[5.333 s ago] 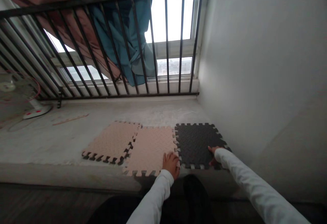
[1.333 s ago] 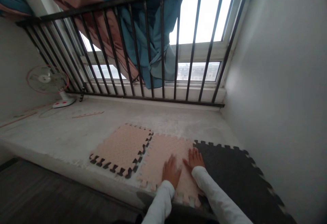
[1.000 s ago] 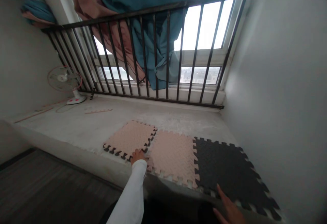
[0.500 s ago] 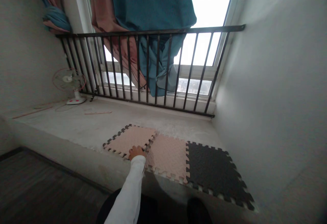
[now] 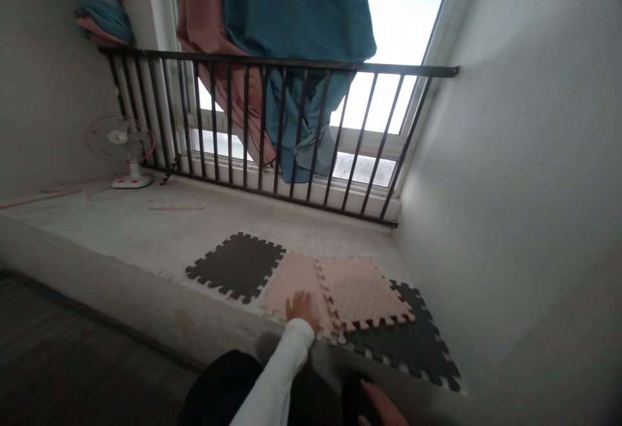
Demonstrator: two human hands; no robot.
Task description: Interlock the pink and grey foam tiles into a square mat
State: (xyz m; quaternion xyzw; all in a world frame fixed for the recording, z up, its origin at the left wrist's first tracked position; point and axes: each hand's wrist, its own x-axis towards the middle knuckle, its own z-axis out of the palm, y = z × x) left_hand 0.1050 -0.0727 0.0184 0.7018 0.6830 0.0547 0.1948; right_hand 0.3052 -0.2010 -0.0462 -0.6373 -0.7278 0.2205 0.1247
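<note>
Several foam puzzle tiles lie on a raised concrete ledge (image 5: pixel 121 232). A black tile (image 5: pixel 236 264) lies alone at the left. Beside it is a pink tile (image 5: pixel 284 287), and my left hand (image 5: pixel 301 306) rests flat on its near edge with fingers stretched out. A second pink tile (image 5: pixel 362 290) lies askew, overlapping the first pink tile and a black tile (image 5: pixel 413 348) at the right. My right hand (image 5: pixel 383 406) is low at the frame's bottom edge near my lap, fingers extended, holding nothing.
A black metal railing (image 5: pixel 272 128) runs along the window behind the ledge, with teal and pink curtains (image 5: pixel 291 11) hanging over it. A small fan (image 5: pixel 124 154) and a thin wooden strip (image 5: pixel 177 208) are at the far left. A white wall (image 5: pixel 510 186) bounds the right.
The pink tile that lay on the left black tile now lies at the right, over the other tiles. My left hand moved right onto the middle pink tile. My right hand has come back into view.
</note>
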